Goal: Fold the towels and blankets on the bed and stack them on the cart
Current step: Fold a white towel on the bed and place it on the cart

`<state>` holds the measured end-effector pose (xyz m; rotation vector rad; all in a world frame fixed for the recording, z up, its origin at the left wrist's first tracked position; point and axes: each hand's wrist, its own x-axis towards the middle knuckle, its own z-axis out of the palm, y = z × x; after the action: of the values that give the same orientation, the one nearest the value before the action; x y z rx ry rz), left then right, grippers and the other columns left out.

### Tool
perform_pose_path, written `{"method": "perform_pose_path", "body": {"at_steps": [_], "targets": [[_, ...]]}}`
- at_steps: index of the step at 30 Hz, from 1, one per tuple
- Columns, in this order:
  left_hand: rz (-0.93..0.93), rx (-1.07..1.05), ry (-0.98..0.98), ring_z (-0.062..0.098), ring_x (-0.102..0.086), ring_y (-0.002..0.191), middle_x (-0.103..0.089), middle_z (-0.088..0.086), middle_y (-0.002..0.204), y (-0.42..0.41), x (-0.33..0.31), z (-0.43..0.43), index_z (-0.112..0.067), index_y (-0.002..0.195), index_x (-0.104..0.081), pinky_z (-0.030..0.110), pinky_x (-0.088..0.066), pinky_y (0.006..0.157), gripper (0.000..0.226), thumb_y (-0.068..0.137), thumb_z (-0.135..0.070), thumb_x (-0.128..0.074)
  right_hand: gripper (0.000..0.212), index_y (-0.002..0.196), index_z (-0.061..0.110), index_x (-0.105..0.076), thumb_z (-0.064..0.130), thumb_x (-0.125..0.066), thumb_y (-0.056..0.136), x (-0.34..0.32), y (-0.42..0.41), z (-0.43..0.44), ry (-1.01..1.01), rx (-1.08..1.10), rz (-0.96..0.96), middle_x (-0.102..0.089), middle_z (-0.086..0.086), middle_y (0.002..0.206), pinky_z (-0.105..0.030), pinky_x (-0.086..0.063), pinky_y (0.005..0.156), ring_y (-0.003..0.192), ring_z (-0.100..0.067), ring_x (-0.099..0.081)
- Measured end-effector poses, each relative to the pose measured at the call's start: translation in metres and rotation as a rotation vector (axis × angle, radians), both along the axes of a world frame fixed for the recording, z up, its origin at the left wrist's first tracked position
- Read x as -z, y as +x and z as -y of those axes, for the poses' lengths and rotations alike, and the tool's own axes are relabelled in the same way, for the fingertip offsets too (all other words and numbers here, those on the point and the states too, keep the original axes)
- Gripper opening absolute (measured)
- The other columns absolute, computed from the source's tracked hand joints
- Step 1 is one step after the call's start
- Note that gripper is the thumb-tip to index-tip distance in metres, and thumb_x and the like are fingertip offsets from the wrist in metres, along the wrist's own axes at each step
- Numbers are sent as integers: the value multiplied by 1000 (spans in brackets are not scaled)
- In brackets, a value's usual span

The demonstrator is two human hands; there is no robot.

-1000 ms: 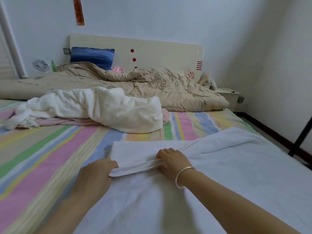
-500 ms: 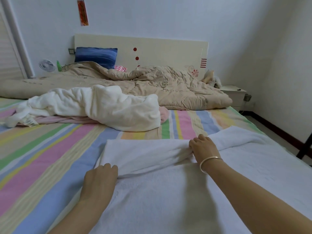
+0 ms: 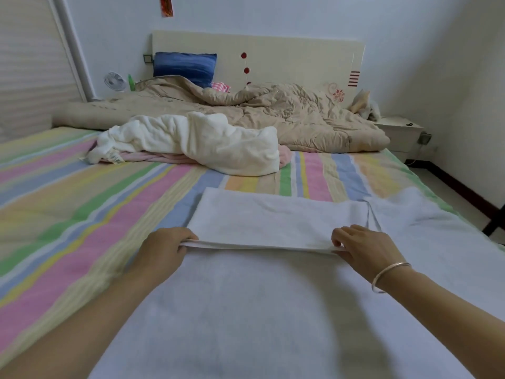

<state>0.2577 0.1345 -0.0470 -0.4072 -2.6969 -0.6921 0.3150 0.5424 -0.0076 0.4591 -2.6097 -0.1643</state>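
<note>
On the striped bed [image 3: 82, 214], the white towel [image 3: 273, 222] lies part-folded. The left hand [image 3: 161, 250] and right hand [image 3: 366, 247] each pinch its doubled edge; soft, light and limp, it is probably best held at the corners.

hands: spread apart along fold | right hand [image 3: 366, 246] moved right | white towel [image 3: 273, 222] edge pulled straight

A white towel [image 3: 273, 310] lies spread on the striped bed [image 3: 82, 203], its far part folded back. The left hand [image 3: 164, 248] and right hand [image 3: 366, 246] each pinch the fold's near edge. Beyond lie a crumpled white blanket [image 3: 207, 140] and a beige quilt [image 3: 287, 113].
</note>
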Motion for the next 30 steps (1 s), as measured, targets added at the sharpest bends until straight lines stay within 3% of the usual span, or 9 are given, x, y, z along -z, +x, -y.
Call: {"method": "perform_pose_path", "body": {"at_steps": [4,8,10,14,18,20,24,27,30], "targets": [[122,-9,273,4,-61,72,-68,-14,72,29,-3,16,-28,76,-71,11,-41,58,24,81,-4,-70,28,70,18,-60,14,-87,62,18,32,1,-1,5,-47,-54,3,65,-23,-28,32,57,-21,-56],[129,-69,198,16,-64,73,-70,-10,78,44,-4,16,-33,78,-68,35,-53,64,26,83,-8,-67,46,93,14,-66,0,-85,53,48,48,12,-76,97,-57,-63,-5,88,-36,-52,52,76,-30,-62],[72,-94,159,17,-61,67,-69,-9,78,49,-6,11,-32,81,-67,35,-51,59,22,85,-11,-67,54,98,12,-62,-5,-81,51,48,56,18,-160,120,-104,-64,-6,97,-33,-51,63,80,-30,-64],[-9,-122,136,24,-61,68,-66,-3,76,45,-12,7,-24,83,-56,42,-52,58,15,89,-12,-63,41,75,12,-59,-12,-78,48,41,61,19,-114,50,-138,-61,-6,89,-25,-32,54,64,-28,-57],[-22,-145,82,26,-56,63,-66,-4,74,38,-13,7,-33,65,-56,37,-49,56,40,80,4,-55,17,77,14,-71,1,-70,65,45,49,2,19,68,-149,-69,-11,97,-36,-53,77,82,-32,-66],[-53,-126,57,23,-62,70,-70,-8,85,34,-13,9,-33,72,-71,34,-49,59,42,82,5,-56,31,95,9,-73,3,-61,67,45,38,-8,70,137,-186,-69,-12,97,-41,-44,89,84,-34,-66],[-153,-98,36,21,-63,70,-70,-11,91,31,-12,7,-31,89,-78,28,-41,53,43,85,7,-57,67,120,-2,-62,-1,-72,54,35,21,-15,101,327,-193,-59,-18,116,-47,-27,106,105,-39,-57],[-214,-93,-3,19,-61,67,-67,-11,89,31,-12,5,-30,93,-78,22,-33,49,45,83,9,-59,71,131,-6,-51,4,-62,61,32,15,-6,61,393,-180,-44,-24,137,-53,-20,112,125,-44,-43],[-217,-104,-27,17,-57,63,-65,-12,88,29,-11,6,-28,93,-78,18,-26,48,44,82,10,-60,66,122,-1,-60,15,-77,60,38,10,-4,66,391,-136,-50,-19,135,-52,-22,110,124,-41,-46]]}}
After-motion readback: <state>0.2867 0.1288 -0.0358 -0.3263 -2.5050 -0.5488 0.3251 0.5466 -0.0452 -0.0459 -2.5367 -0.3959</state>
